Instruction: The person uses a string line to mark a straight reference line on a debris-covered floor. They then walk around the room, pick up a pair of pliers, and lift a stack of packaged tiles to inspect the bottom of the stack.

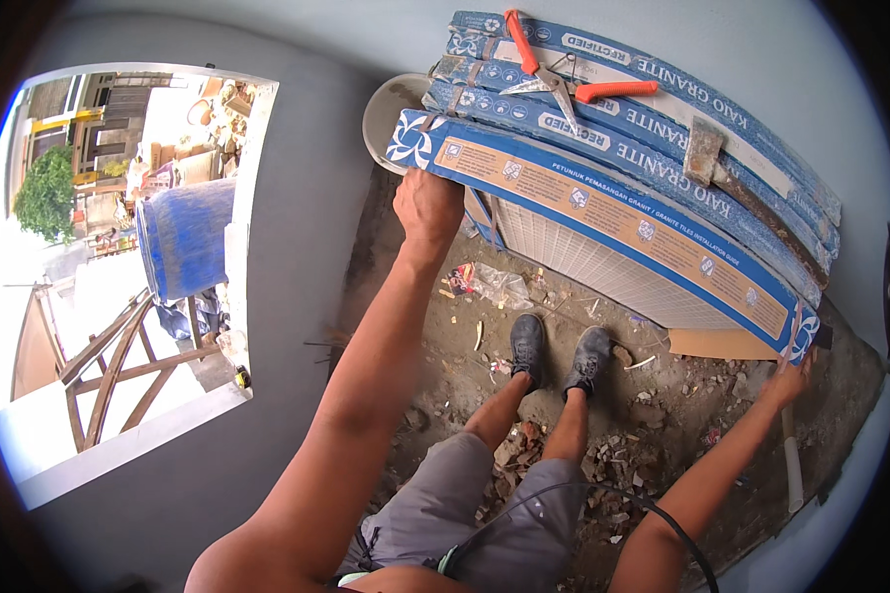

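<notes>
A long blue and orange tile box (603,212) stands on edge at the front of a stack of similar blue boxes (663,109). My left hand (427,206) grips its left end from below the top corner. My right hand (793,371) holds its right lower corner. The box leans away from the stack, showing white ribbed packing underneath. My two dark shoes (559,353) stand on rubble-strewn ground just in front of it.
Orange-handled snips (562,81) and a rusty trowel (707,148) lie on top of the stack. A pale bucket (384,119) sits behind its left end. A window opening (129,257) at left shows a blue tank and wooden frame. A white pipe (791,465) lies at right.
</notes>
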The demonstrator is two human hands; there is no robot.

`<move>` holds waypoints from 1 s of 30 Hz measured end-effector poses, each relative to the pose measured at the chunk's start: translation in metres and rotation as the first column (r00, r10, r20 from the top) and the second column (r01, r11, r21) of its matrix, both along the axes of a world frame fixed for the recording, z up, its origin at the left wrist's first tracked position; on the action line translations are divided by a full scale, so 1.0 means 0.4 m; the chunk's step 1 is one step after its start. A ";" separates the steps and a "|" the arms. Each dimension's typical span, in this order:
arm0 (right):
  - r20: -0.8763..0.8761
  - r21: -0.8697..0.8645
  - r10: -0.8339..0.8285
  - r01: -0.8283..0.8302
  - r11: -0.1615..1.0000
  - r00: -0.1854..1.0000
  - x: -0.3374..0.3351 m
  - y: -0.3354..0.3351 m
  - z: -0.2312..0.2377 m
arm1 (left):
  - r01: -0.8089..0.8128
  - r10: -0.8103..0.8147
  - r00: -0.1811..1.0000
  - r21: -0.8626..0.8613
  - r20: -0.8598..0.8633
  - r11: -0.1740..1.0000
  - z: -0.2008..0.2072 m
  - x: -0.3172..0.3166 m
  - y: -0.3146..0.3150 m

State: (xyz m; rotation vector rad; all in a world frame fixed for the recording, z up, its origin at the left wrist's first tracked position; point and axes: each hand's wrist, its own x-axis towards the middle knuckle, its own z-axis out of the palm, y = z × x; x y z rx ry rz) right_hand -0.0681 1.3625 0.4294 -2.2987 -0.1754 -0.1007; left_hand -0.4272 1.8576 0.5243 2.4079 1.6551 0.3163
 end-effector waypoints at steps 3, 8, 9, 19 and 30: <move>0.072 -0.276 0.258 -0.229 0.933 0.963 -0.005 -0.008 -0.037 | -0.006 0.003 0.997 -0.032 -0.072 0.999 0.016 0.000 0.016; -0.341 0.452 -0.184 0.332 0.828 0.922 -0.081 0.147 0.077 | -0.064 0.265 0.929 -0.596 0.257 0.801 0.004 -0.039 0.051; -0.397 0.408 -0.229 0.395 0.823 0.889 -0.080 0.160 0.126 | -0.072 0.365 0.867 -0.639 0.340 0.765 0.005 -0.016 0.048; -0.219 0.723 0.102 0.091 0.684 0.970 -0.130 0.185 0.108 | -0.224 0.628 0.605 -0.653 0.489 0.724 -0.058 -0.175 0.054; -0.437 0.825 0.305 0.242 0.510 0.846 -0.130 0.119 0.018 | 0.194 0.381 0.647 -0.626 0.660 0.755 -0.101 0.027 -0.091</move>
